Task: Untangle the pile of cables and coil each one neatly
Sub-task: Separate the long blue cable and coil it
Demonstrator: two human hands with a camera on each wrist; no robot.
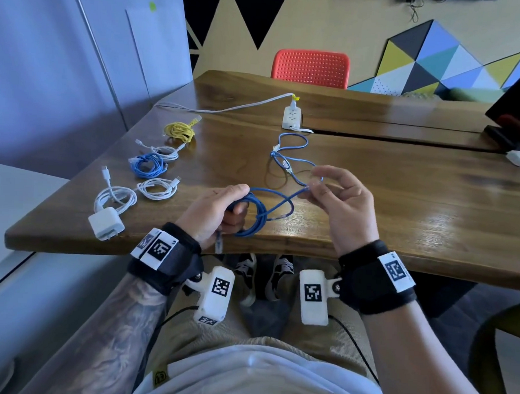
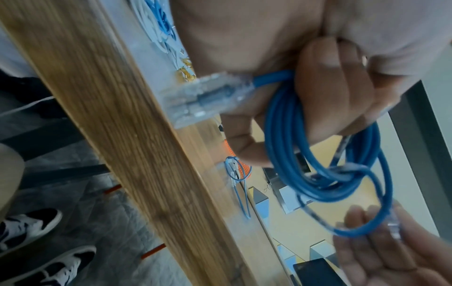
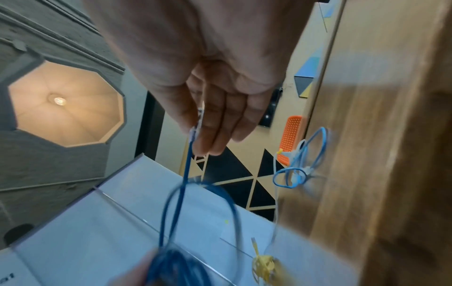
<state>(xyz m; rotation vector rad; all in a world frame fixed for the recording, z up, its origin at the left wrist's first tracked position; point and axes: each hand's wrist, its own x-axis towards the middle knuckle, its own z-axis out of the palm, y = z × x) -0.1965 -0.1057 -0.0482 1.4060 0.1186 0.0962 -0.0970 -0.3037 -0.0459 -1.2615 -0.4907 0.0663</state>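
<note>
— Finishing that dark blue cable (image 1: 253,210), by the look of it. Left hand (image 1: 219,208) has its fingers curled round the coil at the near table (image 1: 403,204) edge.

— And the right hand (image 1: 337,198)?

— Pinching the plug end between thumb and fingertips, other fingers loose. I'd tuck that tail through the loops snugly, keeping the coil gripped.
</note>
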